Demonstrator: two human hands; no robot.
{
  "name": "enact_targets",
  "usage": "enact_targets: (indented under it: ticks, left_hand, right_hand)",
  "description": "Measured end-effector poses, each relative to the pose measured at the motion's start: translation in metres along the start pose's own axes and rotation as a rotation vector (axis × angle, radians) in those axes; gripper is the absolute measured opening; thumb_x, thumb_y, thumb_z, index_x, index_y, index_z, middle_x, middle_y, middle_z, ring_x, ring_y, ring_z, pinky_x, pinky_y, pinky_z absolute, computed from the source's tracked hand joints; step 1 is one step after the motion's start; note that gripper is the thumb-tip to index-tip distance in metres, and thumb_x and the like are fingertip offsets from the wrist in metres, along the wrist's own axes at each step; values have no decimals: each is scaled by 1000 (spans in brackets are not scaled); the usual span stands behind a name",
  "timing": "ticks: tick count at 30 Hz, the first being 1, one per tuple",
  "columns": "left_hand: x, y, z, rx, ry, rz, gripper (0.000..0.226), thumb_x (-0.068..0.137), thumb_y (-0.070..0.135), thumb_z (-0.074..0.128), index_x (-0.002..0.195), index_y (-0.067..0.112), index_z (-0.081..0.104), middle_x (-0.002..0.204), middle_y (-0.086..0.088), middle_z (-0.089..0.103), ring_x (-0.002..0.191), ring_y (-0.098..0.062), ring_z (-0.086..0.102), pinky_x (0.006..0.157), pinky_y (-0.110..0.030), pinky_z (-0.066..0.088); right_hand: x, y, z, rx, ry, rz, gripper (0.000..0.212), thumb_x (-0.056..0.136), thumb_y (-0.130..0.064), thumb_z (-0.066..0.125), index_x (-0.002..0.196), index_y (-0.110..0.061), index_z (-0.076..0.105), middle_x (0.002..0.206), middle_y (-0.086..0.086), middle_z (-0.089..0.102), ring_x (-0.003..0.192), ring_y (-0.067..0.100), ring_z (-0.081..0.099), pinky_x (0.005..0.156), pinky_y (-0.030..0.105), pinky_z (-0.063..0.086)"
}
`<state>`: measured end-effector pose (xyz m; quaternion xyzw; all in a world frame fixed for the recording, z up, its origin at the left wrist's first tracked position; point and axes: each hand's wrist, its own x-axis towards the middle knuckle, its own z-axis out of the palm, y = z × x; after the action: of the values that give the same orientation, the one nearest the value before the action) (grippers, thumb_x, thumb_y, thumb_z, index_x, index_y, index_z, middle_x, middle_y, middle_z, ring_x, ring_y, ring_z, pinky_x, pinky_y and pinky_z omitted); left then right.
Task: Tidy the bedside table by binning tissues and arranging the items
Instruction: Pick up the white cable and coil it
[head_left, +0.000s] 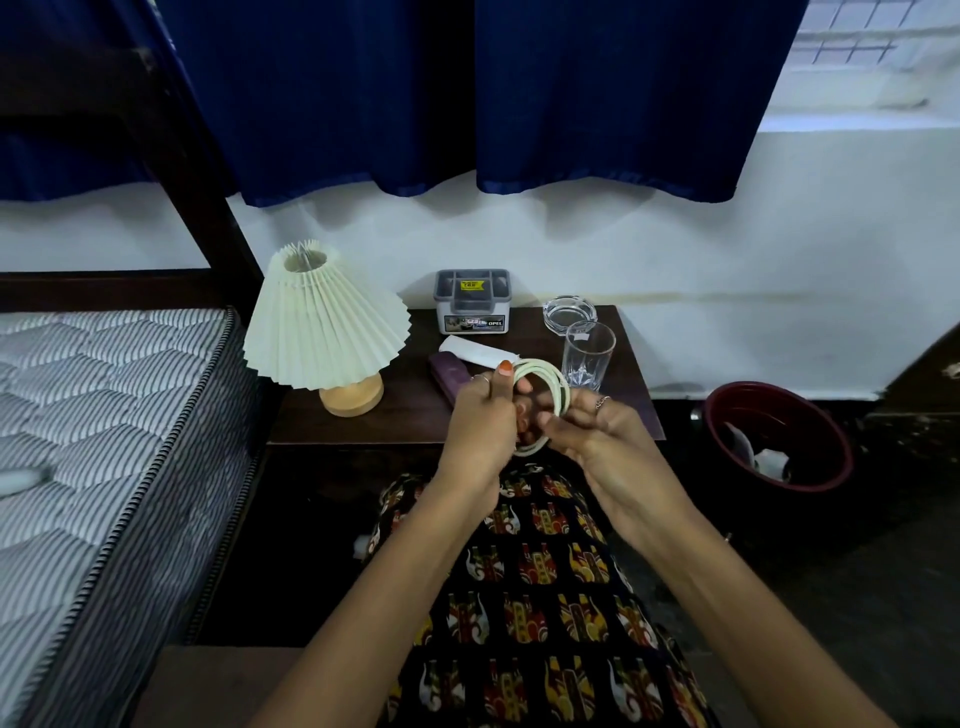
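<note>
Starting at the left, the lamp is standing at the left edge of the bedside table. In front of the table, the left hand is gripping a coiled white cable, thumb pressed on top of the loops, while the right hand is pinching the coil's right side with curled fingers. To coil it well, she is probably best off keeping the loops even and tucking the loose end in before setting it down flat. Behind, the grey organiser box is showing the word "OPEL"; its yellow sticker is too small to read. Further right are an ashtray, a glass, and the bin holding tissues.
</note>
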<state>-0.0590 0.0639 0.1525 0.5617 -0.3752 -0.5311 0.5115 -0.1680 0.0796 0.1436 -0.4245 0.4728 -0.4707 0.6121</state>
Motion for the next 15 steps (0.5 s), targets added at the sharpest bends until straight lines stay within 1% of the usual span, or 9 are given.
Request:
enact_targets:
  ticks: [1, 3, 6, 7, 9, 11, 13, 15]
  left_hand:
    - [1, -1, 1, 51, 29, 35, 36, 101, 29, 35, 74, 13, 53, 56, 5, 57, 50, -6, 48, 52, -20, 41]
    - [1, -4, 1, 117, 74, 99, 36, 101, 31, 34, 74, 14, 52, 64, 0, 58, 51, -5, 50, 54, -22, 42]
    - [3, -10, 2, 194, 121, 159, 36, 100, 34, 34, 73, 17, 51, 76, -9, 62, 65, -16, 56, 66, -35, 47]
    - [3, -11, 2, 221, 130, 179, 36, 100, 35, 34, 73, 18, 51, 77, -9, 63, 67, -18, 57, 68, -37, 48]
    - [5, -13, 3, 272, 134, 230, 36, 100, 33, 33, 70, 19, 49, 69, -4, 59, 63, -17, 54, 65, -35, 44]
    - [5, -12, 4, 331, 140, 272, 37, 101, 30, 32, 68, 19, 46, 65, 2, 54, 60, -13, 51, 63, -30, 40]
    - [5, -12, 4, 371, 154, 292, 38, 101, 28, 32, 66, 18, 44, 65, 2, 54, 61, -14, 51, 62, -28, 38]
    - [5, -13, 4, 413, 175, 306, 36, 101, 27, 33, 70, 12, 45, 69, -2, 55, 64, -17, 51, 61, -26, 35]
  right_hand:
    - [0, 1, 2, 10, 9, -22, 20, 87, 2, 58, 104, -4, 66, 100, 11, 73, 98, 19, 68, 93, 29, 50]
    - [0, 1, 3, 33, 25, -57, 22, 87, 2, 58, 105, -5, 68, 103, 12, 73, 103, 20, 67, 96, 30, 49]
    - [-1, -1, 4, 49, 38, -84, 22, 87, 2, 58, 103, -6, 70, 100, 8, 74, 101, 15, 68, 92, 25, 50]
    - [-2, -1, 4, 39, 44, -95, 22, 87, 2, 57, 103, -6, 70, 99, 7, 74, 100, 13, 68, 90, 23, 50]
    - [-3, 0, 4, 29, 56, -111, 23, 88, 2, 56, 101, -7, 71, 99, 4, 75, 100, 10, 68, 92, 25, 49]
    - [-3, 2, 4, 46, 66, -107, 23, 88, 2, 56, 102, -7, 71, 101, 4, 74, 104, 11, 67, 99, 31, 47]
    - [-3, 3, 4, 60, 75, -101, 24, 87, 2, 58, 106, -7, 70, 104, 5, 74, 107, 13, 66, 103, 36, 45]
    - [-4, 5, 4, 76, 83, -104, 24, 86, 2, 59, 106, -6, 70, 104, 5, 74, 106, 14, 66, 103, 38, 45]
